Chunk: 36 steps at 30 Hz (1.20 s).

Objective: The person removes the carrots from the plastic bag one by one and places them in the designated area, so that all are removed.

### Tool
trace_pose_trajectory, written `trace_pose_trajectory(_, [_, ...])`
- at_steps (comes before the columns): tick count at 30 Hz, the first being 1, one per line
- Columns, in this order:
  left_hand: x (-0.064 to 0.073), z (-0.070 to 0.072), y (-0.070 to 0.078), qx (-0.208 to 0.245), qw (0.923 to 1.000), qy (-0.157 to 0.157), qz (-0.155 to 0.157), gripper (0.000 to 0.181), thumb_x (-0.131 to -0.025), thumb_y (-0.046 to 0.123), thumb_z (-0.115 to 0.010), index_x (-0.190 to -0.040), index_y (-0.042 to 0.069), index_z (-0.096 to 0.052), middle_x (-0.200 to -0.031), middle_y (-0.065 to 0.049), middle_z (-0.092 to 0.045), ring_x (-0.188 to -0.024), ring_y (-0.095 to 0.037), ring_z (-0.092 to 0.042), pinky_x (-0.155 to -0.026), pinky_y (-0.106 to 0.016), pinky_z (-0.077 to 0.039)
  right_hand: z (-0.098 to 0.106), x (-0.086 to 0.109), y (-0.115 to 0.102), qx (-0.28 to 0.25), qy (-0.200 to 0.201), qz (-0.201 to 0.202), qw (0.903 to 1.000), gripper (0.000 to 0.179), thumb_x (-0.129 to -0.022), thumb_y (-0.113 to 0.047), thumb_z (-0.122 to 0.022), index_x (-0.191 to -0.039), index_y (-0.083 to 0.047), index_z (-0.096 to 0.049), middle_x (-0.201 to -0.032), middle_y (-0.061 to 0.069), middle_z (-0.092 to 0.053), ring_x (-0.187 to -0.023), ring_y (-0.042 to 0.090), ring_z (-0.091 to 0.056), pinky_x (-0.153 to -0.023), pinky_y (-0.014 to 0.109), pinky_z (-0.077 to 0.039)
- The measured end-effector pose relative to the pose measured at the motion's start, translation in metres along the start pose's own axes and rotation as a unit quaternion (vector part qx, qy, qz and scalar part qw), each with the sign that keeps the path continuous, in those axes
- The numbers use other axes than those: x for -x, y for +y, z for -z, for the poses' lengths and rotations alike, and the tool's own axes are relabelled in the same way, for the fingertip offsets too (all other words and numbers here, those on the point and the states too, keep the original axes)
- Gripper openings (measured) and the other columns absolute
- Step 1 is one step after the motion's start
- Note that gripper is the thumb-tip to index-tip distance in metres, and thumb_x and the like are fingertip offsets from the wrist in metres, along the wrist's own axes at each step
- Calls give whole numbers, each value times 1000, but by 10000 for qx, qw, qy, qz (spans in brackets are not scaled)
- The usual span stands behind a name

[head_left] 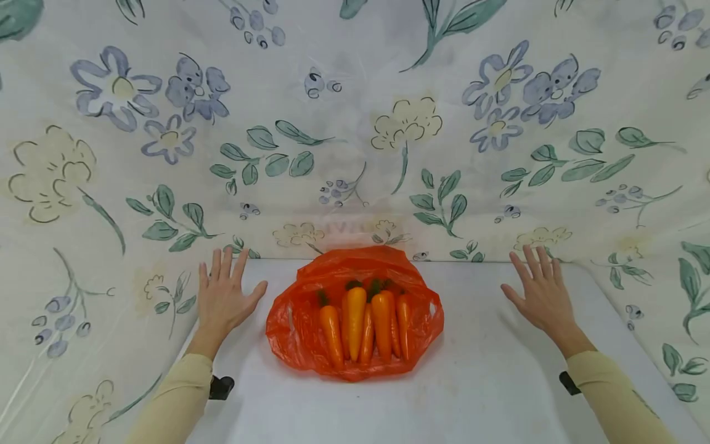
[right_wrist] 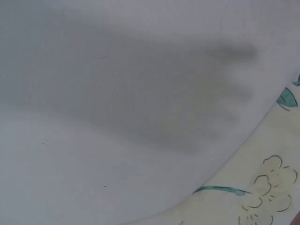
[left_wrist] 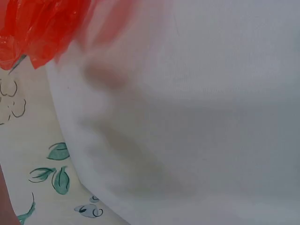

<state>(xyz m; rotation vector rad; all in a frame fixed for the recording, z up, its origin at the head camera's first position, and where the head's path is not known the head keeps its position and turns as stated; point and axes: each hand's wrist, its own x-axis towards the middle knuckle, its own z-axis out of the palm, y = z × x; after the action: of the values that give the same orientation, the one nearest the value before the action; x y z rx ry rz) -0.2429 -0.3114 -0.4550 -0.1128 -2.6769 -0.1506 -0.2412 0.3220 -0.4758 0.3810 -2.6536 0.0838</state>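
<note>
An opened red plastic bag point(head_left: 355, 372) lies at the middle of the white table, with several orange carrots point(head_left: 357, 320) with short green tops resting side by side on it. To the left of the bag, my left hand point(head_left: 226, 299) is spread with its fingers straight, holding nothing. My right hand point(head_left: 543, 299) is likewise spread, well to the right of the bag and apart from it. Part of the red bag point(left_wrist: 42, 28) shows at the top left of the left wrist view. The right wrist view shows a hand's shadow on the table.
The white table point(head_left: 355, 416) ends just behind the bag. Floral cloth point(head_left: 355, 172) hangs behind it and spreads along both sides. A dark strap piece point(head_left: 222, 388) sits at the left wrist, another point(head_left: 569, 383) at the right wrist.
</note>
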Motion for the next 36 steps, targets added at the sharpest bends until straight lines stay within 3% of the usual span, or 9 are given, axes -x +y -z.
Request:
trace_pose_trajectory(4, [-2, -1, 2, 138, 9997, -44, 183, 83, -89, 52, -57, -155, 11, -28, -158, -27, -24, -150, -43, -10, -118, -64, -2, 0, 0, -1, -22, 13, 25, 10000, 72, -99, -48, -48, -154, -9, -27, -162, 22, -17, -152, 36, 0, -118, 63, -12])
trace_pose_trajectory(11, [0, -1, 1, 169, 9989, -184, 407, 86, -90, 52, -55, -158, 13, -21, -159, -26, -21, -150, -43, -8, -118, -65, -2, -2, -1, -1, -33, 92, 106, 9999, 73, -101, -60, -33, -152, -7, -31, -161, 22, -20, -152, 37, -5, -118, 62, -13])
trace_pose_trajectory(16, [2, 1, 1, 174, 9986, -171, 471, 83, -89, 51, -56, -157, 13, -25, -159, -26, -22, -148, -45, -12, -118, -66, -2, -1, -3, -5, -115, 99, 176, 9997, 69, -94, -38, -60, -148, -2, -37, -158, 25, -25, -150, 40, -11, -119, 60, -12])
trace_pose_trajectory(19, [3, 0, 2, 201, 9986, -164, 467, 82, -89, 51, -57, -156, 14, -28, -159, -26, -24, -148, -45, -13, -118, -66, -3, -1, -4, -8, -257, 205, 261, 9991, 70, -88, -29, -69, -145, 0, -40, -155, 27, -30, -148, 42, -16, -120, 59, -12])
trace_pose_trajectory(24, [4, -2, 4, 370, 9982, -72, 465, 80, -88, 50, -58, -154, 15, -31, -156, -27, -29, -147, -46, -17, -117, -67, -8, -2, -5, -12, -388, 454, 411, 9974, 67, -84, -24, -74, -139, 2, -45, -146, 30, -39, -139, 48, -31, -115, 62, -23])
trace_pose_trajectory(29, [5, -2, 8, 586, 9972, 13, 457, 78, -88, 47, -59, -153, 12, -33, -153, -28, -32, -144, -48, -21, -115, -68, -13, -3, -5, -17, -327, 475, 368, 9977, 63, -87, -24, -71, -137, 4, -45, -138, 30, -44, -133, 48, -36, -113, 60, -28])
trace_pose_trajectory(36, [9, 0, 12, 748, 9959, -223, 464, 75, -90, 46, -60, -151, 11, -36, -153, -27, -32, -141, -48, -25, -113, -70, -19, -3, -7, -22, -445, 701, 309, 9961, 63, -79, -16, -80, -130, 6, -50, -130, 29, -49, -123, 47, -43, -106, 59, -38])
